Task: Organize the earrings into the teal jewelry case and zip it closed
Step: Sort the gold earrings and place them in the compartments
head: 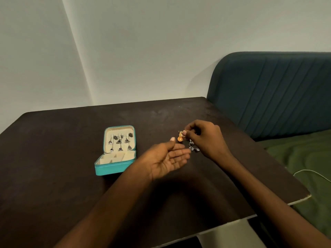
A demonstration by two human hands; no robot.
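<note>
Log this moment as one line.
case: open, unzipped | right hand: pinches gold earring | left hand: open, palm up | dark earrings: on table

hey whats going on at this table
A person is sorting earrings into a teal jewelry case, which lies open on the dark table. Several dark earrings already hang in its lid. The right hand pinches an orange-gold earring above the table, the left hand open palm-up beside it. More silvery earrings lie underneath.
</note>
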